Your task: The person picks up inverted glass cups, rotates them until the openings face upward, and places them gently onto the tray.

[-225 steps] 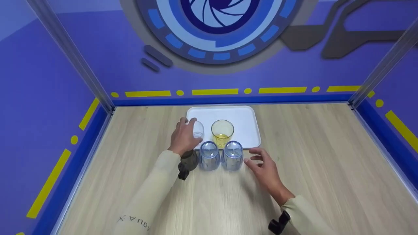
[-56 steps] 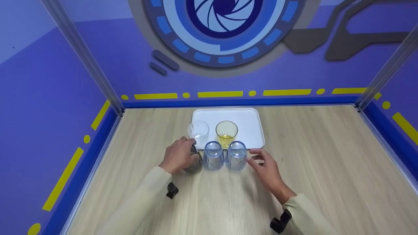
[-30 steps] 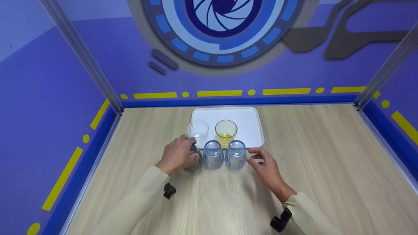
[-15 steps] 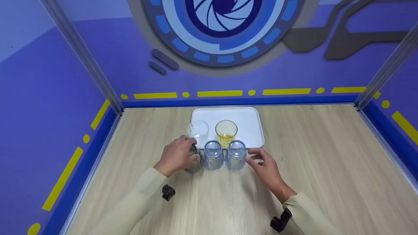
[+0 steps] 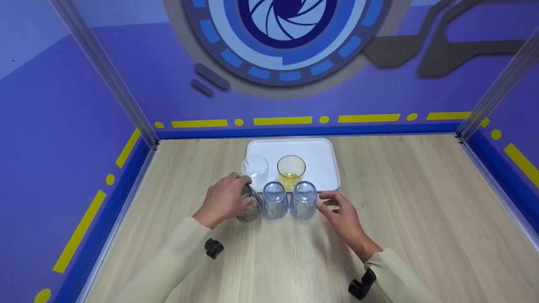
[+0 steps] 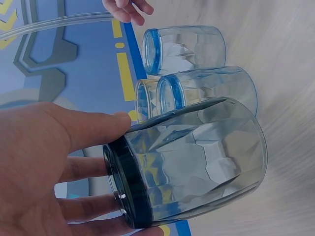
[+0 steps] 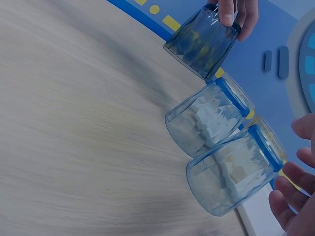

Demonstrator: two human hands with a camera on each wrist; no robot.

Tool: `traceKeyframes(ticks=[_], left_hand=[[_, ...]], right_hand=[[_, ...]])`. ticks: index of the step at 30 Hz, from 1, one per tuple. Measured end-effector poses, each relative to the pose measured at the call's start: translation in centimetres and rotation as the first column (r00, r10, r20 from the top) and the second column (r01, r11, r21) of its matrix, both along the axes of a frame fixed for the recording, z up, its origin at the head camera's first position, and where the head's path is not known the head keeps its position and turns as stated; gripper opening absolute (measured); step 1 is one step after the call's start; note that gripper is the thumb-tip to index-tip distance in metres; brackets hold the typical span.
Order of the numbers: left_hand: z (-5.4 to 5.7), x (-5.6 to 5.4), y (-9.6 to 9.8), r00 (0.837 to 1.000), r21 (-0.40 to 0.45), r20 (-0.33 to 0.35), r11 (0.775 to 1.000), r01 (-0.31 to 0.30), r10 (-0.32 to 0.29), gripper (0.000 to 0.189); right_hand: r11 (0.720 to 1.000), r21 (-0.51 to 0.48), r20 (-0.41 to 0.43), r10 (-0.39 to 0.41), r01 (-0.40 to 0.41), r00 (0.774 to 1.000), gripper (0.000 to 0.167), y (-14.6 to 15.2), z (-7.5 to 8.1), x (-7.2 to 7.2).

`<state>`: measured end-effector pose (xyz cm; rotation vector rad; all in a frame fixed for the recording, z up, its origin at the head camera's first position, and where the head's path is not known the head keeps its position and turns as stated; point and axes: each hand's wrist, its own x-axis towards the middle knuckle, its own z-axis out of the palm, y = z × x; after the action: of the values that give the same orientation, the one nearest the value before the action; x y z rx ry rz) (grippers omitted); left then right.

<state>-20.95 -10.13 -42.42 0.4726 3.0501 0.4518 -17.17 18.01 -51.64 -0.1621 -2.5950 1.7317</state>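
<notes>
My left hand [image 5: 225, 198] grips an upside-down dark grey glass [image 6: 197, 162] by its base, thumb on one side and fingers on the other. In the right wrist view that glass leans; whether its rim touches the table I cannot tell. Two upside-down light blue glasses, a middle one [image 5: 275, 204] and a right one [image 5: 304, 204], stand side by side. My right hand [image 5: 343, 216], fingers loosely bent, is beside the right blue glass and holds nothing. Behind the row, a clear glass [image 5: 255, 166] and a yellow glass [image 5: 291, 168] stand mouth up on the white tray [image 5: 320, 160].
The tray lies at the back of the wooden table [image 5: 400, 202], near the patterned back wall [image 5: 337, 97]. Blue side walls with metal corner posts enclose the table. A black strap mount [image 5: 214, 248] sits on the left wrist and another [image 5: 362, 284] on the right.
Earlier my left hand held the clear glass over the tray; that glass now stands there released. The hand has since gripped the dark glass, shifting slightly left. My right hand stays put.
</notes>
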Motion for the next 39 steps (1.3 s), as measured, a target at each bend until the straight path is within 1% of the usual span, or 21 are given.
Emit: traceKeyframes(ticks=[6,13,20,27,33,36,39], left_hand=[[0.2,0.1,0.0,1.0,0.009,0.003,1.0,-0.004,0.004,0.047],[0.7,0.2,0.0,0.999,0.037,-0.035,0.999,0.019,-0.018,0.046],[1.3,0.3,0.0,0.998,0.04,-0.06,0.999,0.033,-0.031,0.045],[1.5,0.5,-0.1,0.997,0.051,-0.076,0.998,0.034,-0.031,0.045],[1.7,0.6,-0.2,0.995,0.062,-0.088,0.997,0.049,-0.044,0.044],[1.8,0.6,-0.2,0.995,0.071,-0.085,0.996,0.053,-0.047,0.044],[2.0,0.7,-0.3,0.996,0.075,-0.075,0.996,0.047,-0.041,0.044]], right_hand=[[1.0,0.002,-0.003,0.0,0.0,1.0,0.031,0.0,0.0,0.0],[1.0,-0.013,0.002,-0.004,0.004,1.0,0.033,0.0,0.2,0.1],[1.0,-0.017,-0.014,0.002,-0.002,1.0,0.032,0.0,0.1,0.1],[1.0,-0.015,-0.015,0.018,-0.018,1.0,0.034,0.2,0.2,0.2],[0.998,-0.04,-0.048,0.037,-0.039,0.998,0.037,0.2,0.1,0.3],[0.997,-0.055,-0.06,0.058,-0.061,0.997,0.039,0.1,0.1,0.3],[0.996,-0.049,-0.052,0.072,-0.075,0.996,0.04,0.0,0.1,0.3]])
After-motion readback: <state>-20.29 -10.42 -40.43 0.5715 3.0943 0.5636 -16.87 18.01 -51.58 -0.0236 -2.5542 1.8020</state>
